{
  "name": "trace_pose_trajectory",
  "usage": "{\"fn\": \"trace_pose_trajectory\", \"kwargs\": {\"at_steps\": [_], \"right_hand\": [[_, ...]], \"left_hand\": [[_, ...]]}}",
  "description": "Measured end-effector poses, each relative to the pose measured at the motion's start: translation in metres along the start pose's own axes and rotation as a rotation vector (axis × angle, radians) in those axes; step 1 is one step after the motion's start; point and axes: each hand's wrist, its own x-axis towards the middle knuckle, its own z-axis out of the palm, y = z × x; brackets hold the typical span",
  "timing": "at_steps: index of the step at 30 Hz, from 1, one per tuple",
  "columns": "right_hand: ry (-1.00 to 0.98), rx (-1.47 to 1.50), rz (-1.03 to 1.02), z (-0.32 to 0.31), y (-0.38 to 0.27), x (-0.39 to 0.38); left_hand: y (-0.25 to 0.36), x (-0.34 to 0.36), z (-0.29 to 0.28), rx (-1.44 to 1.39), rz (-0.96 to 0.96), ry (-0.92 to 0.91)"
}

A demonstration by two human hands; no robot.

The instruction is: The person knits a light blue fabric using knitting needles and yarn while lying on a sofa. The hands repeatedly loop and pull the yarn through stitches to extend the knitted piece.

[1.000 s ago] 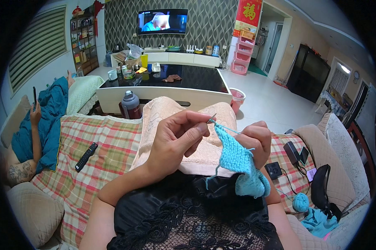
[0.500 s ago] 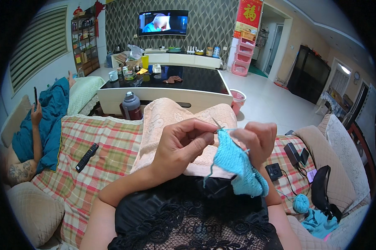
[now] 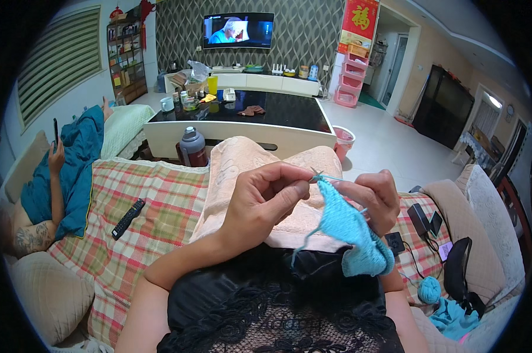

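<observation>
A turquoise piece of knitting (image 3: 348,226) hangs over my lap, its lower end curled and a loose yarn tail dangling at its left. Pale knitting needle tips (image 3: 317,172) cross at its top corner. There my left hand (image 3: 263,203) is closed, thumb and forefinger pinching the stitches and needle. My right hand (image 3: 376,199) is closed at the right upper edge of the knitting, fingers curled, with a strand of yarn running from the needle tips toward it. How much needle lies inside either hand is hidden.
A turquoise yarn ball (image 3: 429,289) and turquoise cloth (image 3: 454,319) lie at my right, near a black pouch (image 3: 456,267) and cables. A remote control (image 3: 128,219) lies on the plaid cover at left, beside another person's arm (image 3: 56,194). Ahead stands a black-topped coffee table (image 3: 283,112).
The view has shifted slightly, so the room appears farther right. My right fingers have come lower and closer to the needle tips, and the tips now cross with yarn drawn toward the right hand.
</observation>
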Motion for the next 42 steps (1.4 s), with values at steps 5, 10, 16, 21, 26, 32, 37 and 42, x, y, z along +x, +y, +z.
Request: {"fn": "trace_pose_trajectory", "kwargs": {"at_steps": [5, 10, 16, 21, 26, 32, 37, 42], "right_hand": [[0.016, -0.110, 0.010, -0.002, -0.004, 0.002], [0.018, -0.076, -0.043, -0.001, 0.000, 0.002], [-0.025, 0.018, -0.025, -0.001, 0.003, -0.001], [-0.040, 0.078, -0.030, 0.003, -0.001, 0.000], [0.000, -0.009, -0.195, 0.002, 0.005, -0.001], [0.006, -0.100, -0.286, 0.004, 0.006, -0.002], [0.001, -0.129, -0.384, 0.004, 0.006, 0.003], [0.005, -0.145, -0.410, 0.008, 0.007, 0.003]], "left_hand": [[0.004, 0.003, 0.005, -0.045, 0.020, 0.018], [0.005, 0.004, 0.001, -0.021, 0.004, 0.007], [0.009, 0.002, -0.002, -0.014, -0.062, -0.026], [0.013, 0.000, -0.007, -0.016, -0.133, -0.072], [0.015, 0.003, -0.003, 0.166, -0.106, -0.136], [0.011, 0.006, -0.004, 0.037, -0.242, -0.081], [0.018, 0.009, -0.004, -0.001, -0.228, -0.098], [0.011, 0.010, -0.003, 0.113, -0.201, -0.194]]}}
